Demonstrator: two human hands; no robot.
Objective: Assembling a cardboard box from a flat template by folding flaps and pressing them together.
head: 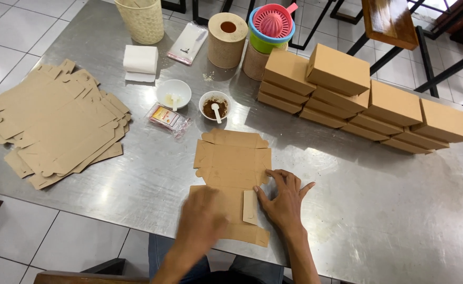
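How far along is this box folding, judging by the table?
Done: a stack of folded brown boxes stands at the right of the steel table. In hand: one flat box blank lies at the near edge, with the left hand and the right hand pressing on its near flaps. Left: a pile of unfolded blanks waits at the left.

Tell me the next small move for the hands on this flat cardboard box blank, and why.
Probably fold the near panel up along its crease. The flat box blank lies unfolded on the steel table, the right hand presses its right edge beside a raised small flap, and the left hand covers the near panel. The folded boxes stacked behind show the shape.
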